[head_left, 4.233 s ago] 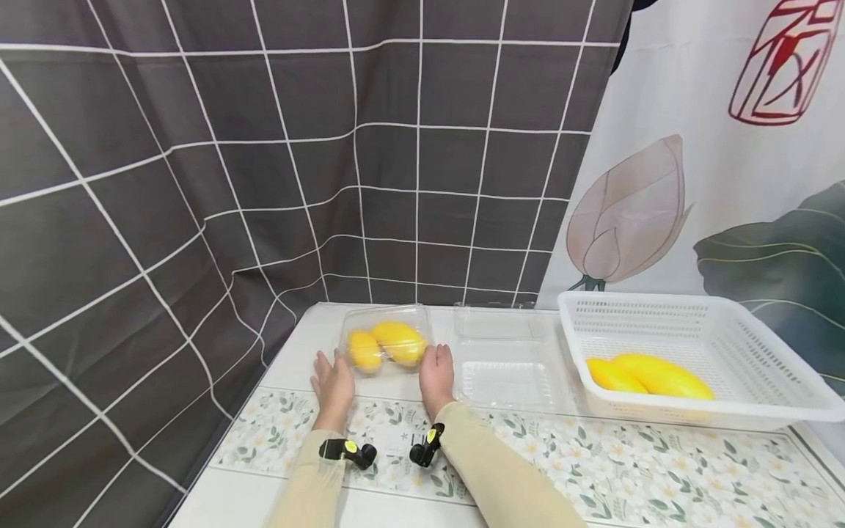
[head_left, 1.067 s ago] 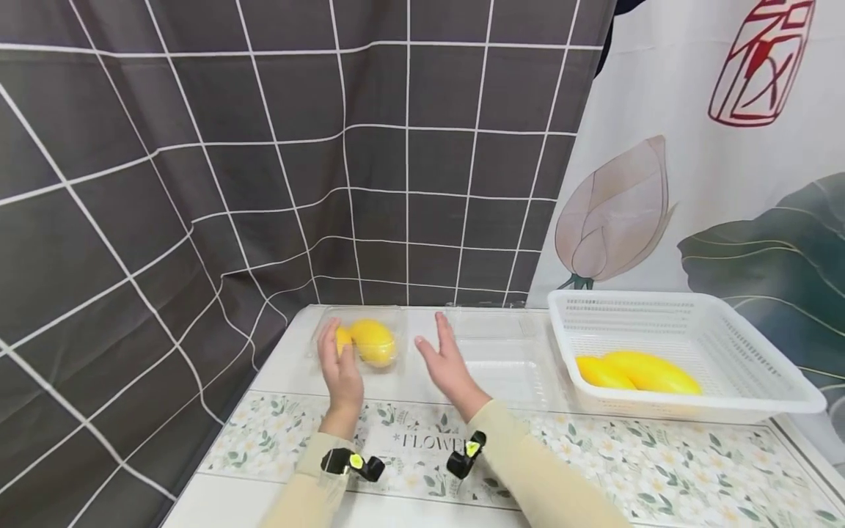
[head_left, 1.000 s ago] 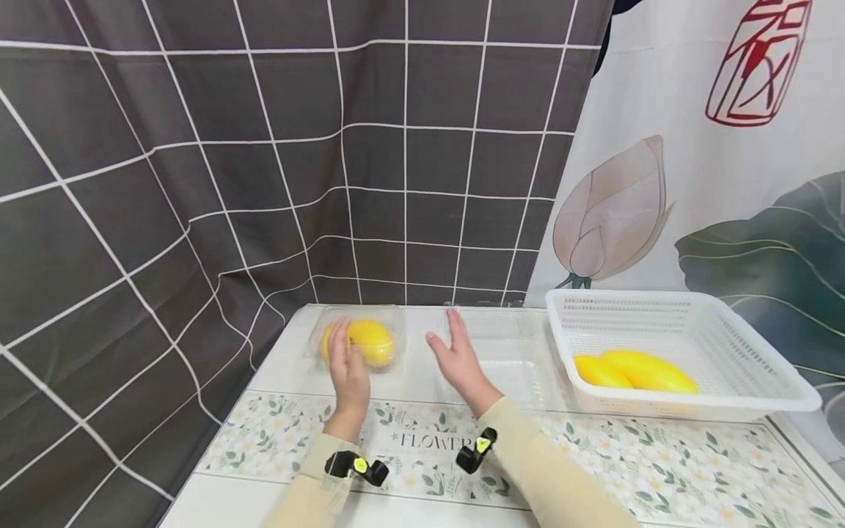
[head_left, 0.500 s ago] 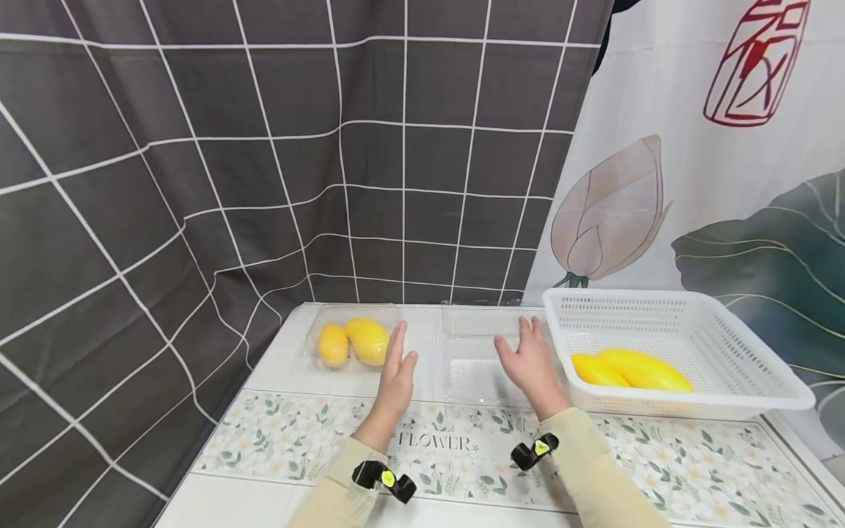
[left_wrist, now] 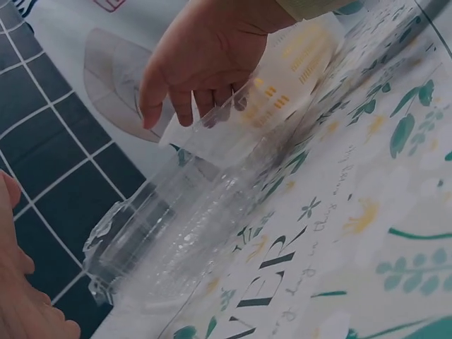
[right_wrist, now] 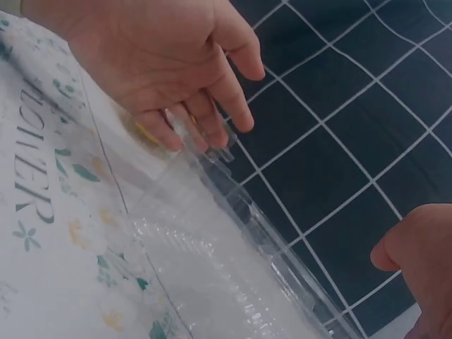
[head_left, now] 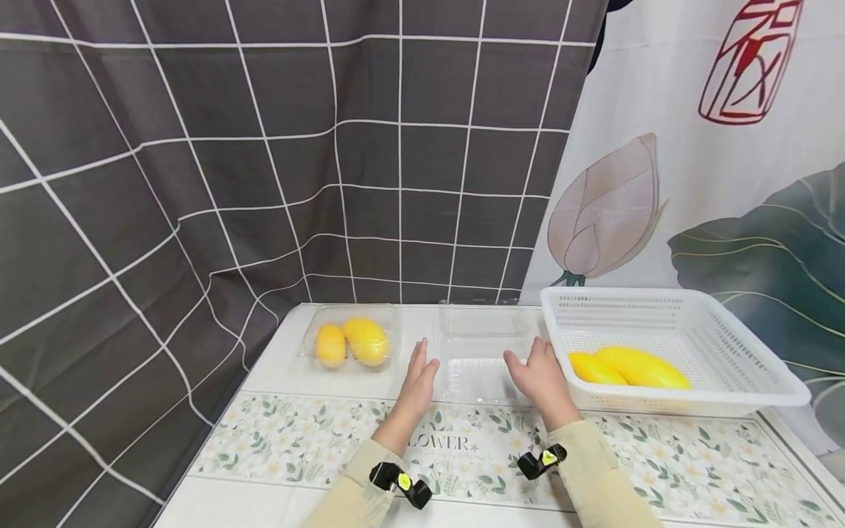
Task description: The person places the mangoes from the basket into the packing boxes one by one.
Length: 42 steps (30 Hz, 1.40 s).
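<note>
"How is the left hand (head_left: 414, 385)?"
"Its grip is relaxed, fingers extended and thumb apart, just beside the clear clamshell's (head_left: 475, 378) left edge."
"And the right hand (head_left: 543, 380)?"
"Loose too, fingers pointing forward and thumb spread, at the clamshell's right edge. Whether either one touches the plastic, I can't tell."
"How does the clamshell lie?"
"On the white counter (head_left: 417, 323), between the two hands, with its lid (head_left: 482, 323) laid back at the rear."
"What's to the left of it?"
"Past the left hand, a clear box (head_left: 392, 315) with two yellow fruits (head_left: 367, 342) side by side inside."
"And to the right?"
"A white basket (head_left: 686, 402) with perforated walls, just beside the right hand. Two yellow mangoes (head_left: 642, 368) lie in it, near its front wall."
"In front of the clamshell?"
"A floral strip (head_left: 284, 444) printed with lettering."
"Behind?"
"A dark gridded cloth (head_left: 370, 161)."
</note>
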Available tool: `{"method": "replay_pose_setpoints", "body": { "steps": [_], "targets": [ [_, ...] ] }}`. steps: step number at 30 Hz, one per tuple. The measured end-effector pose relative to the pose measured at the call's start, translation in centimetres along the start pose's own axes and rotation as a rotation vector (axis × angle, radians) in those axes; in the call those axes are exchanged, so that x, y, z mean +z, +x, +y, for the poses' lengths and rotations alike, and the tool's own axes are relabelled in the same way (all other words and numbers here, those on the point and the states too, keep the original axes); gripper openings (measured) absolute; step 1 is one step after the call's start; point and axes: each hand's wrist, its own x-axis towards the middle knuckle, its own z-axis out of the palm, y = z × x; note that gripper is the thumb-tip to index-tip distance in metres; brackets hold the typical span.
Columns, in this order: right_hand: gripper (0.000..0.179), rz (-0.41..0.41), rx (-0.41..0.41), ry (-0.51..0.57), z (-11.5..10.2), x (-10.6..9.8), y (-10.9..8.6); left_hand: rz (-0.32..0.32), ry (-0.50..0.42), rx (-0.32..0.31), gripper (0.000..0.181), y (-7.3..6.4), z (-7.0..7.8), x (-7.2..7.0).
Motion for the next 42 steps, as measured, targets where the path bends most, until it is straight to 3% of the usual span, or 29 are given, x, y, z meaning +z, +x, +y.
{"method": "replay_pose_setpoints", "body": {
  "steps": [6, 12, 20, 32, 42],
  "targets": [
    [0.09, -0.037, 0.03, -0.011, 0.4, -0.1, -0.3, -0.036, 0.073, -0.018, 0.065, -0.1, 0.1, 0.6],
    [0.091, -0.054, -0.028, -0.069, 0.6, 0.1, -0.6, -0.084, 0.24, -0.016, 0.072, 0.0, 0.0, 0.8],
    [0.088, -0.052, -0.065, -0.103, 0.5, 0.5, -0.9, -0.119, 0.386, -0.014, 0.073, -0.1, -0.1, 0.6],
    [0.087, -0.054, -0.089, -0.027, -0.7, 2.9, -1.1, -0.062, 0.379, -0.041, 0.071, -0.1, -1.0, -1.3],
    [0.086, -0.046, -0.099, -0.026, -1.6, 3.5, -1.3, -0.049, 0.38, -0.052, 0.068, -0.2, -1.2, -2.4]
  ]
}}
